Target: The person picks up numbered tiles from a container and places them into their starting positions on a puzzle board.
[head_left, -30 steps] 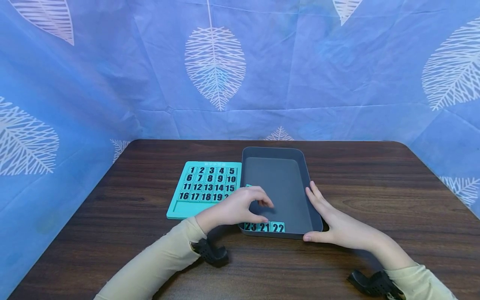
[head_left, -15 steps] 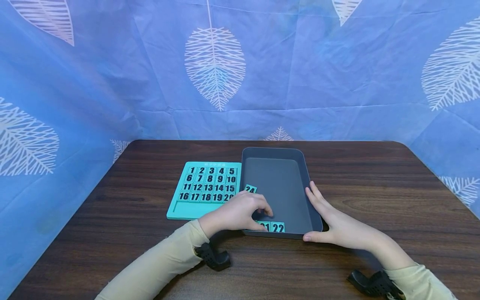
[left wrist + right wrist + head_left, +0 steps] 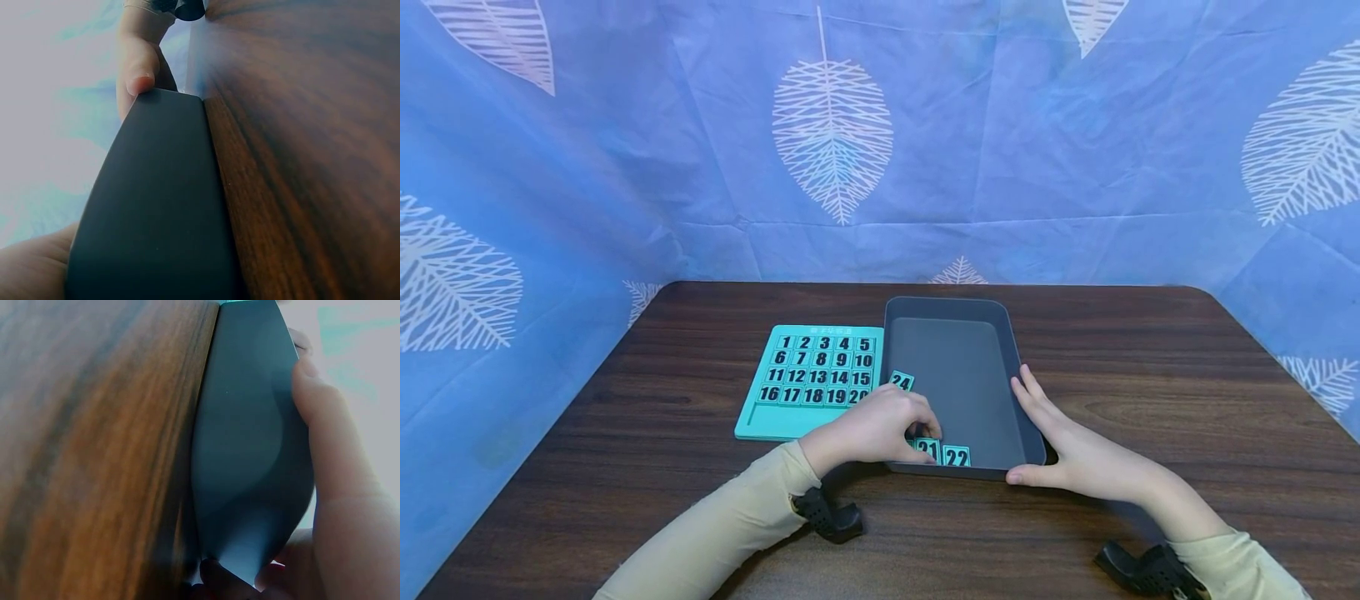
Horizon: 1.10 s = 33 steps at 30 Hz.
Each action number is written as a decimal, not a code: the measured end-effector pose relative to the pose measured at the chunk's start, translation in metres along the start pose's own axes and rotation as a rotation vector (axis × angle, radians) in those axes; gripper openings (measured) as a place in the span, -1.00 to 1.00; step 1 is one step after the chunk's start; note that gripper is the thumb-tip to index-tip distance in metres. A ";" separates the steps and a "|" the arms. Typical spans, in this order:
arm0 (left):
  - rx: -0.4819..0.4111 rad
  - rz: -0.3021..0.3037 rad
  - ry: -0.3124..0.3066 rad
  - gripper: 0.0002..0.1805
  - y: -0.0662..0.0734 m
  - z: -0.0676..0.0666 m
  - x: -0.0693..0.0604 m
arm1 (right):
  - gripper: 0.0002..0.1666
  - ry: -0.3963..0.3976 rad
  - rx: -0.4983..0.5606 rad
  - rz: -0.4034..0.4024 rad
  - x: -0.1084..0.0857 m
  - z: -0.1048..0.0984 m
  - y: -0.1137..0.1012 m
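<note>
In the head view, my left hand (image 3: 874,427) reaches over the near left wall of a dark grey tray (image 3: 958,367). Its thumb and fingers pinch the number tile 21 (image 3: 928,451), whose upper edge sits a little higher than that of tile 22 (image 3: 957,456) beside it. Most of the tile left of 21 is hidden by the hand. Tile 24 (image 3: 901,381) lies slanted against the tray's left wall. My right hand (image 3: 1078,450) rests against the tray's right side with fairly straight fingers, its thumb at the near corner; the right wrist view shows this thumb (image 3: 331,431) along the rim.
A turquoise number board (image 3: 805,421) adjoins the tray on the left, with rows of tiles from 1 to 20 and a bare strip at its near side. Both stand on a dark wooden table (image 3: 1150,367). Behind hangs a blue leaf-patterned cloth (image 3: 1000,150).
My left hand has come down toward the near wall and taken hold of tile 21, raising it slightly out of line with 22. Tile 24 has come into fuller view. My right hand stays put.
</note>
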<state>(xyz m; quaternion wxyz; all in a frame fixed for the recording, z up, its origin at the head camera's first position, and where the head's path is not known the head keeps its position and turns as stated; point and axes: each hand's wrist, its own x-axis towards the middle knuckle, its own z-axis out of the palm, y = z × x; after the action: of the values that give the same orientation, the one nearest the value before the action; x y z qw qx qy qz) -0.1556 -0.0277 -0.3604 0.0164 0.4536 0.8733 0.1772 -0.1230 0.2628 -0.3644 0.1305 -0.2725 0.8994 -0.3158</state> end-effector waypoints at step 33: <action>-0.309 -0.018 0.141 -0.71 -0.011 -0.010 -0.009 | 0.24 0.002 0.010 -0.012 -0.001 0.000 -0.001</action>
<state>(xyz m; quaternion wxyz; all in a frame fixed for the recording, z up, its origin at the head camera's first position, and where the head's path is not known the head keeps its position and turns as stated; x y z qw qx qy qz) -0.1610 -0.0438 -0.3562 0.0264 0.4245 0.8386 0.3405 -0.1218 0.2630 -0.3634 0.1290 -0.2767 0.8963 -0.3216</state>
